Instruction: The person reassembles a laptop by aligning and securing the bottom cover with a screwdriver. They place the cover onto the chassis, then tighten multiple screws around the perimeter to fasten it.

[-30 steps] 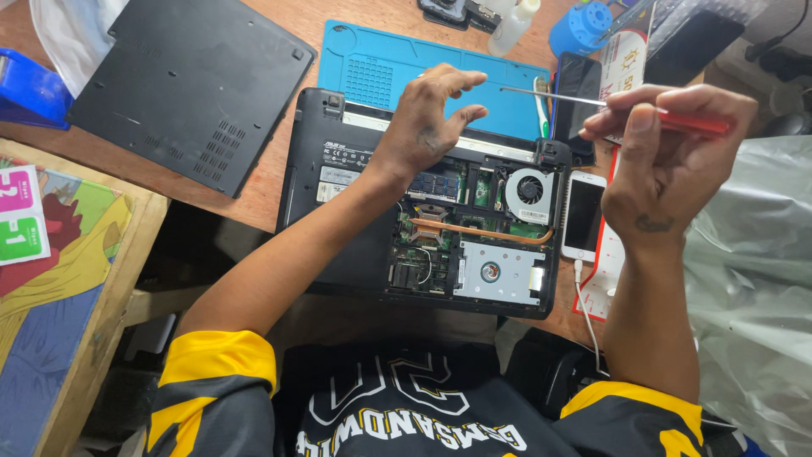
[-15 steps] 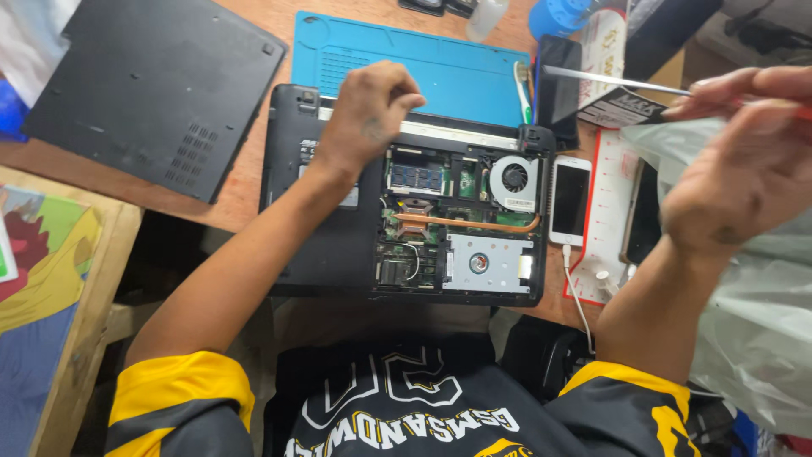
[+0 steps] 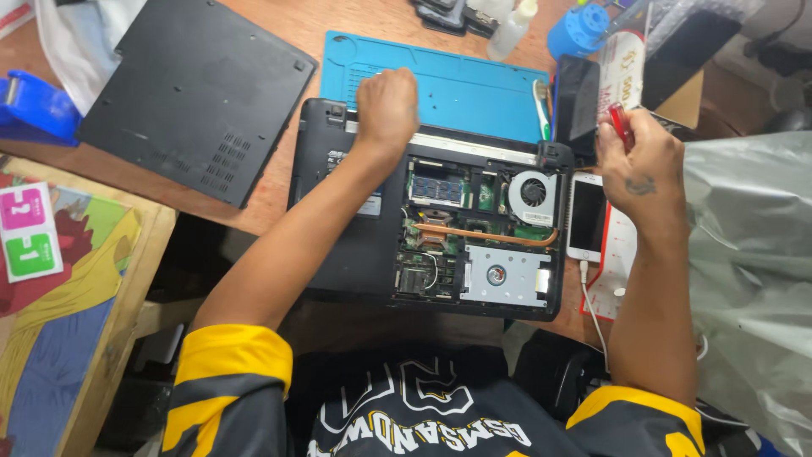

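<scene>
- Wooden tabletop (image 3: 338, 21) under everything, crowded along its far edge.
- Black laptop (image 3: 355, 254) lying belly-up near the front edge, base cover off – circuit boards, copper heat pipe and round fan (image 3: 533, 188) exposed.
- Removed black cover panel (image 3: 194, 93) set flat to the left, well apart from the laptop.
- Blue work mat (image 3: 474, 93) just beyond the laptop's far edge.
- Left hand (image 3: 386, 106) curled into a loose fist, knuckles resting on the laptop's far edge by the mat; whether anything sits inside – cannot tell.
- Right hand (image 3: 639, 161) closed around a red-handled screwdriver (image 3: 618, 121), raised beside the laptop's right end.
- White phone (image 3: 585, 216) face-up just right of the fan, partly under that hand.
</scene>
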